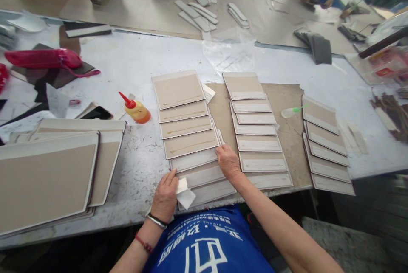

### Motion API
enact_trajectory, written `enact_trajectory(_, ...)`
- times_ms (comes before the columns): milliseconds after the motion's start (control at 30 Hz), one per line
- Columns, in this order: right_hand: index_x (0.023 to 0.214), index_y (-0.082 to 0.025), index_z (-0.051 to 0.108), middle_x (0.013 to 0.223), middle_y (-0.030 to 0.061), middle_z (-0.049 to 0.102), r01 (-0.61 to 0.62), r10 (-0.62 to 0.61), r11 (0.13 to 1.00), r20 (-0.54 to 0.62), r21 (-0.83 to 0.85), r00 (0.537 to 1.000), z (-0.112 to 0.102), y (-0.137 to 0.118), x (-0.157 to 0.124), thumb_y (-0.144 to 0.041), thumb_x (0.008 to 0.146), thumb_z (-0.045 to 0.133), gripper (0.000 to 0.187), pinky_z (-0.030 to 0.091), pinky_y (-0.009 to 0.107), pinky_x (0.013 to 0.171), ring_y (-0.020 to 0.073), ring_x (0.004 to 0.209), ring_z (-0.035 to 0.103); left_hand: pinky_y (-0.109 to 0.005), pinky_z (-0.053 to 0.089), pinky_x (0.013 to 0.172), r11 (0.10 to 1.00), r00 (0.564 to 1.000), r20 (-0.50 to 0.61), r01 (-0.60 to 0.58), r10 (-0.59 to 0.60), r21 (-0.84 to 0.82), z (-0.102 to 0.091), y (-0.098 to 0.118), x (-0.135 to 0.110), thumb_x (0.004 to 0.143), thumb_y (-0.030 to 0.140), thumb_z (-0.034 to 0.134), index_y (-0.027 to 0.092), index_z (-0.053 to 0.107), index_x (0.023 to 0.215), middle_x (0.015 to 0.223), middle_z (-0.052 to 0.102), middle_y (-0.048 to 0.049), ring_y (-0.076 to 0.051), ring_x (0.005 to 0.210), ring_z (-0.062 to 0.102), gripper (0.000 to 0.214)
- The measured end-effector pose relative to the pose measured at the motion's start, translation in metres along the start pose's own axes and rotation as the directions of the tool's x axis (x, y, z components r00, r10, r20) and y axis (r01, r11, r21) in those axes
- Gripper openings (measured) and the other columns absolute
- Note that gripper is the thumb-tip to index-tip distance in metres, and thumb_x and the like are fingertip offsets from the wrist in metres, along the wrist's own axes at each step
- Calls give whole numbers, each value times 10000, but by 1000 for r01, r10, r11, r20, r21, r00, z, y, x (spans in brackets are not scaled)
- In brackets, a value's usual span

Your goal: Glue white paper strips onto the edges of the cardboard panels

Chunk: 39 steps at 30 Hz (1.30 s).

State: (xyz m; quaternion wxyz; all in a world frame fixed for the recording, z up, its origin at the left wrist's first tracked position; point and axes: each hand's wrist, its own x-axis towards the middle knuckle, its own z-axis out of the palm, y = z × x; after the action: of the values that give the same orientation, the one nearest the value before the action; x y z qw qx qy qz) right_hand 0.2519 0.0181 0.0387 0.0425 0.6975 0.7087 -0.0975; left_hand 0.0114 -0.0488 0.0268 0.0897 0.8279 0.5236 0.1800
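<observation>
Three overlapping rows of beige cards lie on the white table: a left row [185, 128], a middle row [256, 130] and a right row [325, 145]. My left hand [165, 198] is closed on a folded white cloth [185, 194] at the near end of the left row. My right hand [228, 161] rests fingers-down on the right edge of a card in the left row, with nothing gripped.
A small glue bottle [137, 109] with a red cap lies left of the cards. Large beige boards [51, 171] are stacked at the near left. A brown sheet [287, 133] lies under the middle row. A pink case [44, 57] sits far left. Another person works at the far right.
</observation>
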Motion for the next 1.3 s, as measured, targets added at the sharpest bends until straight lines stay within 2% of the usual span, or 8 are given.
enact_trajectory(233, 879, -177, 574, 910, 74, 588, -37, 36, 999, 41, 22, 999, -8, -1, 8, -196, 855, 506, 74, 388, 271, 742, 187, 884, 518, -370, 502, 851, 1000, 1000, 8, -13, 13, 15, -1, 0, 1, 778, 2, 429, 116, 573, 714, 1061, 625, -182, -243, 959, 557, 195)
enact_trajectory(367, 942, -171, 568, 970, 91, 580, -56, 55, 998, 73, 12, 996, -14, -1, 9, -240, 834, 552, 129, 387, 283, 760, 203, 943, 498, -365, 510, 832, 1000, 1000, -11, -14, 15, 26, -1, 1, 1, 786, 9, 415, 127, 568, 723, 1059, 626, -167, -238, 949, 561, 204)
enact_trajectory(467, 900, -165, 572, 934, 85, 595, -51, 50, 999, 102, 9, 994, -13, -3, 11, -223, 838, 544, 89, 384, 279, 752, 194, 907, 510, -366, 511, 830, 1000, 1000, -14, -8, 8, 29, 0, 1, 1, 791, 15, 405, 140, 561, 722, 1059, 626, -154, -232, 949, 563, 211)
enact_trajectory(800, 904, -160, 558, 937, 113, 574, 145, -141, 988, 65, -55, 988, -29, -5, 3, -139, 831, 453, 128, 331, 319, 732, 231, 876, 477, -392, 498, 856, 1000, 1000, 23, 5, -5, -11, 3, -2, -2, 788, 35, 402, 134, 566, 737, 1086, 613, -180, -246, 980, 549, 199)
enact_trajectory(933, 868, -167, 566, 868, 97, 596, 287, -281, 952, 62, -106, 958, -32, -8, -2, -129, 809, 483, 108, 309, 320, 722, 230, 850, 475, -396, 496, 855, 1000, 1000, 21, 10, -9, -25, 3, -2, -2, 783, 29, 395, 131, 569, 744, 1089, 611, -189, -245, 982, 541, 206)
enact_trajectory(1167, 831, -162, 586, 821, 86, 607, 438, -435, 896, 54, -78, 899, -31, -20, -5, -133, 826, 469, 121, 316, 310, 716, 219, 820, 480, -388, 496, 856, 1000, 999, 32, 2, -2, -11, 1, -1, 0, 791, 33, 406, 120, 578, 738, 1079, 616, -194, -250, 993, 544, 200)
enact_trajectory(1233, 863, -158, 588, 831, 78, 611, 436, -436, 900, 14, 0, 900, -31, -18, -3, -120, 819, 479, 124, 327, 296, 743, 209, 834, 483, -389, 497, 854, 1000, 1000, 28, 3, -2, -11, 1, 0, 0, 790, 39, 411, 125, 577, 738, 1079, 617, -189, -250, 987, 550, 194)
enact_trajectory(1300, 926, -147, 584, 858, 72, 616, 356, -355, 930, -21, 90, 934, -30, -11, 1, -122, 814, 503, 140, 338, 280, 770, 198, 850, 488, -390, 497, 856, 1000, 1000, 24, 8, -7, -20, 1, 0, 0, 787, 37, 408, 130, 577, 742, 1081, 617, -184, -247, 986, 555, 197)
